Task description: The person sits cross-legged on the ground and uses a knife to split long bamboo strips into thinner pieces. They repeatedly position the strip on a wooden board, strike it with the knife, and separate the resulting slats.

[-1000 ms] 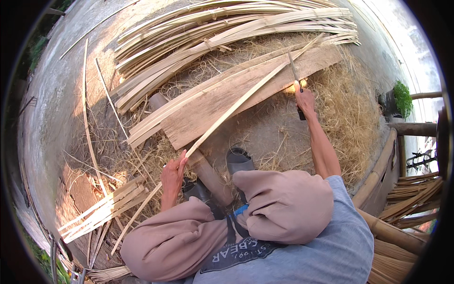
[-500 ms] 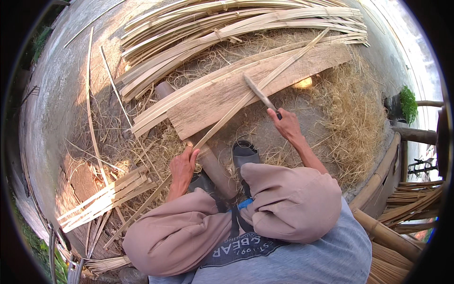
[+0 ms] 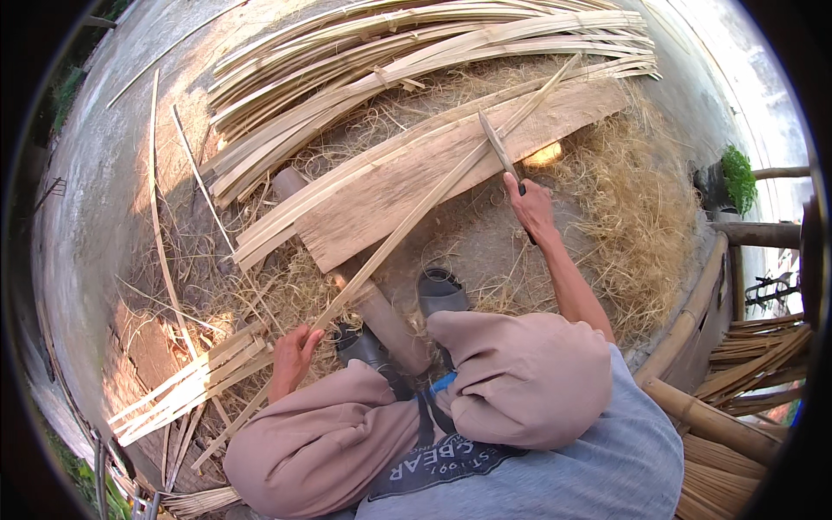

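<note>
A long, pale bamboo strip (image 3: 425, 204) slants across a wide wooden plank (image 3: 390, 195), running from the far right down past my left knee. My left hand (image 3: 293, 357) is closed around its lower part, thumb and fingers pressed on the strip. In my right hand (image 3: 530, 208) is a knife (image 3: 497, 143), gripped by its dark handle. Its narrow blade points up and left over the plank, close against the strip's right side; whether it touches, I cannot tell. Several more bamboo strips (image 3: 269, 230) lie along the plank's far edge.
Beyond the plank lies a large pile of bamboo strips (image 3: 347, 87). Curly shavings (image 3: 637, 217) cover the ground at right. A shorter bundle of strips (image 3: 195, 381) sits at left. A round log (image 3: 386, 325) slopes under the plank between my feet. Bamboo poles (image 3: 693, 299) stand at right.
My left hand has slid down and left along the strip, toward my knee. My right hand and the knife have moved up and right, with the blade now more upright.
</note>
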### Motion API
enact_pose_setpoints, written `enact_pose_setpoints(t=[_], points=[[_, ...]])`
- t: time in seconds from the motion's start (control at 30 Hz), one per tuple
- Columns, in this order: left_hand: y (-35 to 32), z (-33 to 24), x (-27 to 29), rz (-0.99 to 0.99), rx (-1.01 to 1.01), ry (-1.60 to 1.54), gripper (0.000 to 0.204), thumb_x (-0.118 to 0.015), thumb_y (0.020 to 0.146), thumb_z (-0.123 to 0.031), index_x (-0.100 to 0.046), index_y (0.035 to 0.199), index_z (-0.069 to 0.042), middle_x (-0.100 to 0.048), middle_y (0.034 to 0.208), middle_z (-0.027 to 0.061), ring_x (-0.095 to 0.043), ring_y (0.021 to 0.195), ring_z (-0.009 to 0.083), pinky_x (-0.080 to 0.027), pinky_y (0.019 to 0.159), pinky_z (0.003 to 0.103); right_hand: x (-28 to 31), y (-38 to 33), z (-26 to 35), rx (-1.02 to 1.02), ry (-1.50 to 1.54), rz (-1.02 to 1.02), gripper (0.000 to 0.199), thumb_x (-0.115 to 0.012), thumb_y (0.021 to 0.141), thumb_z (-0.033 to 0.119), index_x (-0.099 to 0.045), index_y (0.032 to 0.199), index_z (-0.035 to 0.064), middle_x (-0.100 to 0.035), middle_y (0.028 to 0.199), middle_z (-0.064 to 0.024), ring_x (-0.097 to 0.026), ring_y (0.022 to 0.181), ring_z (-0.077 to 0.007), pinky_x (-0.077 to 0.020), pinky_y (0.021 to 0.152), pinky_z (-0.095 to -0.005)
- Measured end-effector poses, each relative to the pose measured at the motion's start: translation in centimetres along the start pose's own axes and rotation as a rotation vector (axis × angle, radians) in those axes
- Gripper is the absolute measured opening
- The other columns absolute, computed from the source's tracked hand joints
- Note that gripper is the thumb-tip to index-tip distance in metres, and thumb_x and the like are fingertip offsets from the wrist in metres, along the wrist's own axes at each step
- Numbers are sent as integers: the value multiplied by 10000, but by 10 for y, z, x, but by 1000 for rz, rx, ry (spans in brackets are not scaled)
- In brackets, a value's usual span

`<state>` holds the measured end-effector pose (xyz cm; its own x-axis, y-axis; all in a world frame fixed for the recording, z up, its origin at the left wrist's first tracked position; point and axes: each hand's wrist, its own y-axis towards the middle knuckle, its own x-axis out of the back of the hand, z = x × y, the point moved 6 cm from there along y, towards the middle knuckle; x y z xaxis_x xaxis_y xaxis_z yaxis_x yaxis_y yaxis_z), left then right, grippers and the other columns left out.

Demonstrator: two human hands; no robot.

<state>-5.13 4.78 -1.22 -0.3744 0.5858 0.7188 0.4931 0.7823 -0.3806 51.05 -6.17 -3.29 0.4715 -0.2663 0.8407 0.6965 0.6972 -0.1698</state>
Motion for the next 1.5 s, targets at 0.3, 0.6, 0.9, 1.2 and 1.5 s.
enact_pose_setpoints(t=[0.3,0.6,0.9,1.2,1.5], points=[[-40,71,13,40,120,-267,404,-693,1016,-303,-577,781,5,-455,580,33,-363,593,100,-317,543,336,-17,-2,2,-46,44,-32,720,-533,991,680,-635,807,-8,-655,696,-275,-688,732,-468,-522,682,-536],[-145,33,116,-211,631,-462,397,-802,915,-390,-716,1003,-13,-633,770,94,-638,749,174,-511,698,319,19,18,-17,-55,-72,-56,781,-517,1001,674,-644,766,-60,-649,723,-274,-682,776,-456,-516,725,-514],[59,-32,-33,231,59,-266,617,-571,1017,-608,-713,1020,-8,-712,811,158,-698,770,280,-528,733,400,-30,-7,2,-209,414,19,769,-482,1028,665,-586,780,-55,-577,574,-156,-636,462,-250,-509,474,-405],[98,-30,-46,564,454,-561,623,-624,996,-622,-563,714,-70,-388,494,-46,-332,391,71,-219,392,266,-81,-158,83,367,-26,223,625,-620,968,627,-665,917,5,-693,841,-262,-691,811,-470,-527,743,-521],[91,-16,-36,562,509,-571,619,-629,997,-614,-544,687,-84,-367,474,-64,-289,376,48,-177,372,255,-62,-107,55,287,43,87,677,-572,998,638,-666,828,-10,-631,641,-234,-668,648,-405,-503,629,-492]])
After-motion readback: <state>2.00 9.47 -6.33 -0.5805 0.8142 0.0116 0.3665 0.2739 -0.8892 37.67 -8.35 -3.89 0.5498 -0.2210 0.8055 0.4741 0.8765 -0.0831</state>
